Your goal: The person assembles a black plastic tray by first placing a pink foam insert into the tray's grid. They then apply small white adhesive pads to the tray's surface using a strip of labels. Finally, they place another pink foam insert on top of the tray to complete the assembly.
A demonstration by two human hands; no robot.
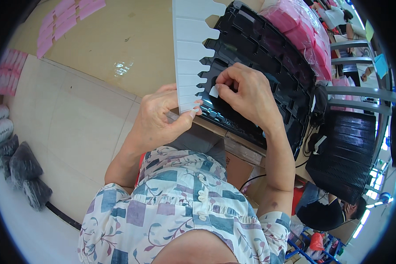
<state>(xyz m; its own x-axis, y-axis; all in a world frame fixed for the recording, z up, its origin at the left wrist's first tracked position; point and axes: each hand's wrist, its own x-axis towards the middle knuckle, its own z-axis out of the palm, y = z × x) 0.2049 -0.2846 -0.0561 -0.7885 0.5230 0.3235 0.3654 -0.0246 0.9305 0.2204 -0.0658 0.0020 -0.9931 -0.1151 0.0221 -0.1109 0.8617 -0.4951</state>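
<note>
Head view: small white piece (214,91) pinched beside notched white strip (190,53)

Nearest, the strip's lower end is gripped by the left hand (157,116), between thumb and fingers. Just right of its toothed edge, the small piece is held at the fingertips of the right hand (253,94), apparently clear of the strip. Single-piece handling is judged to be in hand; a steady strip and a careful pinch seem called for next. Beneath the right hand, a black tray (290,94) is seen; beyond it, wrapped pink packages (295,22) are piled.
</note>
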